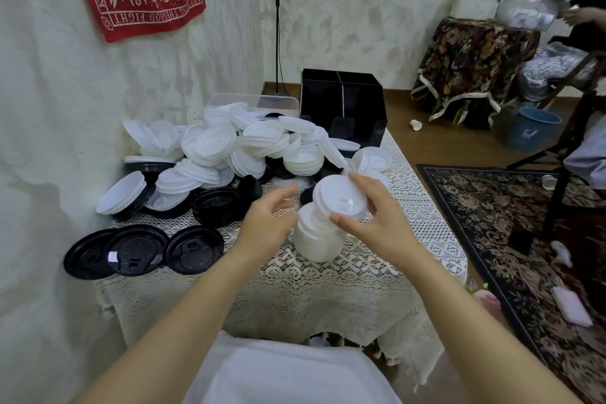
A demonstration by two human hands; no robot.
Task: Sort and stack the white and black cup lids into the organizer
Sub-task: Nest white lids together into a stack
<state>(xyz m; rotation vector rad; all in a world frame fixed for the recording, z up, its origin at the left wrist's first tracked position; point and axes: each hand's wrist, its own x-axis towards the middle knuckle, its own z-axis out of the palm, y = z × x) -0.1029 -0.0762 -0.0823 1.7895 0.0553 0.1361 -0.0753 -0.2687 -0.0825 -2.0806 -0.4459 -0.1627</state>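
A heap of white lids (229,147) and black lids (216,203) covers the far half of a lace-covered table (328,292). A short stack of white lids (316,239) stands on the cloth near the middle. My right hand (370,216) is shut on one white lid (339,197), held tilted over that stack. My left hand (265,223) hovers just left of the stack, fingers apart and empty. Three black lids (144,251) lie flat at the table's near left. The black organizer (342,105) stands at the far edge.
A clear plastic container (252,102) sits behind the heap. A wall runs along the left. To the right are a patterned rug (511,223), a blue bucket (533,128), a chair, a cloth-draped stand and another person's hand (583,18).
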